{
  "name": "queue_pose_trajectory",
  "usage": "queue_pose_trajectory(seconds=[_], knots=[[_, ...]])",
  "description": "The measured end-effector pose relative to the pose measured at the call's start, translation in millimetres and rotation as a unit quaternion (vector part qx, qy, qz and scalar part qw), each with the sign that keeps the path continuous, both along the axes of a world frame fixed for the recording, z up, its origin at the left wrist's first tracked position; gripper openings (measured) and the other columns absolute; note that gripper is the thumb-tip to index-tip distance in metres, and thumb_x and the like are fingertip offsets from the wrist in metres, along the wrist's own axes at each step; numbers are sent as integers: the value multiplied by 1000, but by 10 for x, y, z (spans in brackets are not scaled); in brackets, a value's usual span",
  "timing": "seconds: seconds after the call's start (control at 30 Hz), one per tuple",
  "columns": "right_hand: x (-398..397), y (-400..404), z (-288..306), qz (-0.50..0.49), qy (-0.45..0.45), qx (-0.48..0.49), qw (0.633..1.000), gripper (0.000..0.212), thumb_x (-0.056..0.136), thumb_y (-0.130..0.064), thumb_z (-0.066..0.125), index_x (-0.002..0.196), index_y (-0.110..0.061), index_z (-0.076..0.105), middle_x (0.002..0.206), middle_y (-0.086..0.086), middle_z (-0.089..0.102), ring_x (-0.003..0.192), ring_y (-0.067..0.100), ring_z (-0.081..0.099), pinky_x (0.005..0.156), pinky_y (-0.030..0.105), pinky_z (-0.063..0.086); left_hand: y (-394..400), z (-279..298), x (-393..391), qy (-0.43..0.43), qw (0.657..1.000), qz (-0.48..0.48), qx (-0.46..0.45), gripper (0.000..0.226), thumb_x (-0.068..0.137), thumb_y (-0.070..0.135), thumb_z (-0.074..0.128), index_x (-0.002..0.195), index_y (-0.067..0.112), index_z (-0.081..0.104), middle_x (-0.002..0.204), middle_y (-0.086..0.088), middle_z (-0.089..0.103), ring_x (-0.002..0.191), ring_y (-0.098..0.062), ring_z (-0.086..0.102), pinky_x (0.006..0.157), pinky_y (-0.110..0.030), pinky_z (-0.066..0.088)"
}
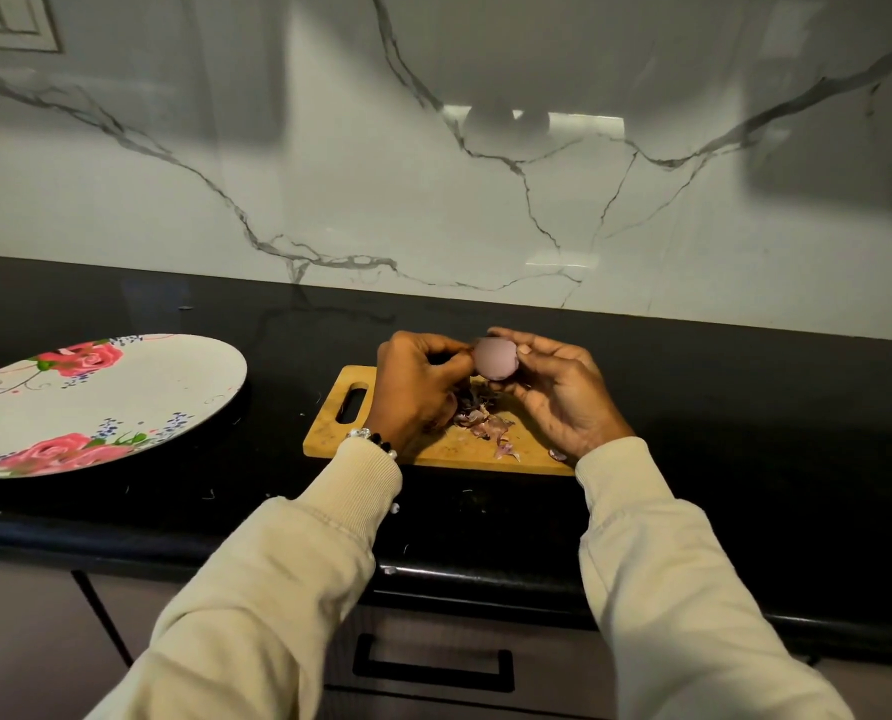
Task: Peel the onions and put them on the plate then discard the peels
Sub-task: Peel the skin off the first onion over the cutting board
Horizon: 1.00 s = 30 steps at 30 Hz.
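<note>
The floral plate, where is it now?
In the head view, the round white plate with pink roses lies on the black counter at the far left, apart from the wooden cutting board on its right.

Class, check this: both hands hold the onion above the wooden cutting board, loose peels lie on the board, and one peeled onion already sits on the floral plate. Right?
Not quite. The head view shows nothing lying on the floral plate. The rest holds: left hand and right hand hold the onion above the wooden cutting board, with peels on it.
</note>
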State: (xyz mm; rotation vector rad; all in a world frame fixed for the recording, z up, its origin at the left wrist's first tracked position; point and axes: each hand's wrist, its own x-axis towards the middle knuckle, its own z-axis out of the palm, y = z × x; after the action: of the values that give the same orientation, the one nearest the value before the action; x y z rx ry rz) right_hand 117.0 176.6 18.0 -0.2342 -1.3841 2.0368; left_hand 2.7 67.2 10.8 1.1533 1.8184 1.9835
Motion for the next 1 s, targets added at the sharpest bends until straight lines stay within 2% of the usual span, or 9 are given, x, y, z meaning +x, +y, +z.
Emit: queue_pose_trajectory(seconds=[0.2,0.33,0.4,0.5,0.6,0.73,0.83,0.93,1.0], knots=[[-12,13,0,3,26,-24,999,29,98,7,37,109,7,64,101,19,73,96,28,71,82,38,59,-4,30,24,-48,999,3,21,13,88,-1,65,88,6,76,80,-12,75,76,-33,72,68,-42,60],[-19,55,-22,-15,16,-13,1000,29,98,5,39,109,4,66,113,24,68,103,33,67,87,42,56,-63,76,89,-68,996,-43,30,16,88,-1,65,101,-7,72,70,-12,70,49,-8,63,45,-19,50],[-24,71,-35,-17,13,-14,1000,29,99,5,39,110,3,66,117,26,66,107,34,66,88,43,55,-64,54,90,-13,999,-27,19,19,87,3,68,104,-3,72,72,-7,70,50,-4,63,47,-15,48],[-36,49,-35,-20,5,-7,1000,28,99,6,40,108,3,66,113,24,67,106,32,66,81,37,59,-30,17,34,96,994,41,-22,15,85,9,73,99,5,76,80,-3,75,70,-11,71,67,-28,59],[-39,24,-25,-22,0,9,1000,28,99,6,40,108,3,66,109,20,68,100,28,68,74,30,61,-1,-2,5,143,985,81,-50,12,86,11,72,97,6,77,81,-6,75,71,-15,70,69,-35,60],[-49,9,-29,-26,-3,21,999,28,100,4,40,107,1,67,112,21,68,102,28,68,78,32,59,-10,-15,-7,245,959,130,-55,12,84,16,73,94,10,76,81,-1,73,71,-11,64,77,-34,56],[-60,4,-35,-17,2,17,1000,28,100,4,40,106,1,67,113,22,67,104,29,67,82,34,58,-20,-7,-6,266,951,147,-60,16,81,31,67,88,17,73,72,12,63,73,-16,65,82,-51,52],[-59,8,-31,-11,9,8,1000,28,100,4,40,108,3,66,115,24,66,108,32,65,88,39,56,-17,8,9,248,957,134,-74,23,76,40,57,84,23,69,71,14,62,73,-18,64,81,-53,51],[-52,6,-26,-5,14,3,1000,28,99,4,39,109,3,66,115,23,67,108,33,65,88,39,56,-16,9,3,207,970,115,-59,13,78,36,58,80,25,65,70,12,65,71,-17,66,78,-51,53]])
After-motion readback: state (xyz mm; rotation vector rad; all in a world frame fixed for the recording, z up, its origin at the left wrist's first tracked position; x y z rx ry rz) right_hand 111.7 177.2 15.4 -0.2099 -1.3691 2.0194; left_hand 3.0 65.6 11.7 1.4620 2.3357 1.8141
